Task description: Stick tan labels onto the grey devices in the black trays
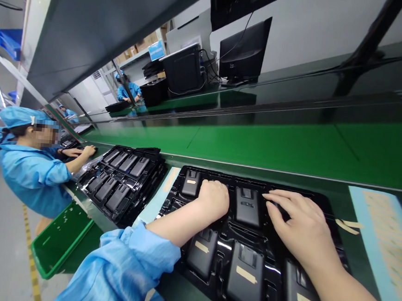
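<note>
A black plastic tray [243, 237] lies before me, with several dark rectangular cases [244, 290] in its pockets. Most visible cases bear a beige tape strip [247, 274]; the upper middle case [247, 213] shows none. My left hand [214, 200] is closed over the tray, between that case and the upper left case [189, 190]. Its fingers curl out of sight, so what they hold, if anything, is hidden. Just right of the upper middle case, my right hand [298, 223] is open, thumb and fingers apart, covering part of the tray.
Right of the tray lie loose beige strips [347, 227] and a light-blue sheet [372, 229] with more strips. Another sheet [165, 187] is at left, beside stacked trays of cases [121, 188]. A co-worker [32, 169] works beyond a green bin [59, 241]. A shelf hangs overhead.
</note>
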Tool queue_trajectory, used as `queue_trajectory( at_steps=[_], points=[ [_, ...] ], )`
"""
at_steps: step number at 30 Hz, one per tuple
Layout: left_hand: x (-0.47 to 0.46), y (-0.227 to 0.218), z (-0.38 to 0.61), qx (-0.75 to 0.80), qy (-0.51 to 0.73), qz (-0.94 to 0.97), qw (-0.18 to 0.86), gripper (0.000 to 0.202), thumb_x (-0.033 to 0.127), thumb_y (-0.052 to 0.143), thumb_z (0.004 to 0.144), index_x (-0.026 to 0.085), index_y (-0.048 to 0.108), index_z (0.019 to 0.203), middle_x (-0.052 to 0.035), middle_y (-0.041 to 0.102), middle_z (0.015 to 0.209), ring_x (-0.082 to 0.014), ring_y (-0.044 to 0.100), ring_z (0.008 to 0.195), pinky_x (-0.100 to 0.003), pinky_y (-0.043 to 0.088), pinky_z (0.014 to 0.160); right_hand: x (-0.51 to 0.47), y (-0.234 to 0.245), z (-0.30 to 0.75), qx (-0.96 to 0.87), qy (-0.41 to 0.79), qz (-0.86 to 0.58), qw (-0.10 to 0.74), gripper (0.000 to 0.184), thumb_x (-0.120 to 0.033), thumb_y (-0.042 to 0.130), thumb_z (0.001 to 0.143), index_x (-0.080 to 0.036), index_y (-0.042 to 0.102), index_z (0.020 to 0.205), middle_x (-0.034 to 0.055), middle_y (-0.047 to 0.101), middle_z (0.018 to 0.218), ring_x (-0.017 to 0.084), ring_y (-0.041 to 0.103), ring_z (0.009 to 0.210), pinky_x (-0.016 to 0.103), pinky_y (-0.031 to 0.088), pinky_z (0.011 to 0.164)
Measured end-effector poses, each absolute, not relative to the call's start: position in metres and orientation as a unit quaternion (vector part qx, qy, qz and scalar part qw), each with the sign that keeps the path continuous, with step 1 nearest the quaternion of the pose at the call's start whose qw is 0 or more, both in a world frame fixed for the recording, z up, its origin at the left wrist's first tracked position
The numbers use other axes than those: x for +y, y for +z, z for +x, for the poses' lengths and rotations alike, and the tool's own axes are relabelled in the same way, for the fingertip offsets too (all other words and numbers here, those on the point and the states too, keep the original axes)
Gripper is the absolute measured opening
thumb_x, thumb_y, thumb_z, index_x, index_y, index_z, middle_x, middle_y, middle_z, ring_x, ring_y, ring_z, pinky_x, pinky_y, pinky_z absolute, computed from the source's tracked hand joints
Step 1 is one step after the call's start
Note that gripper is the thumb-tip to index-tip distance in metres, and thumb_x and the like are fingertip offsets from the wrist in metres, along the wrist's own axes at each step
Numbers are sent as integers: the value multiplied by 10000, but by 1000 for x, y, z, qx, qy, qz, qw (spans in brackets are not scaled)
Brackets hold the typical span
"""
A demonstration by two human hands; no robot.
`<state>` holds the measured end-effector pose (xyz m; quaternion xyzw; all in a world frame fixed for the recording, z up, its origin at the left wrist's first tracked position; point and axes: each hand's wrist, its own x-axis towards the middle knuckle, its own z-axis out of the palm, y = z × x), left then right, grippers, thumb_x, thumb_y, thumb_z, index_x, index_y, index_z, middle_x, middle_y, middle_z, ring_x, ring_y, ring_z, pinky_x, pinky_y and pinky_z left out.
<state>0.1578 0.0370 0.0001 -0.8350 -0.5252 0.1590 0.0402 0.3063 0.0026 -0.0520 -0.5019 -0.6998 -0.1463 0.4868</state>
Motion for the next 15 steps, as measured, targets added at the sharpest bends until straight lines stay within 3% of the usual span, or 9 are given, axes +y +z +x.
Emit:
queue_trajectory(
  at_steps=[10,15],
  points=[
    [41,-7,119,-469,93,-877,43,207,167,321,867,118,506,945,-72,535,929,-174,501,869,-281,401,745,4,-53,307,-703,-157,-491,490,226,-285,348,851,-218,551,778,33,582,778,193,541,689,384,400,700],
    [43,-14,97,-389,38,-920,34,255,147,333,865,187,514,1039,-18,525,984,-147,455,865,-258,390,789,4,-50,307,-708,-180,-484,481,249,-277,330,858,-204,549,762,43,584,765,194,546,670,371,405,668]
  ],
)
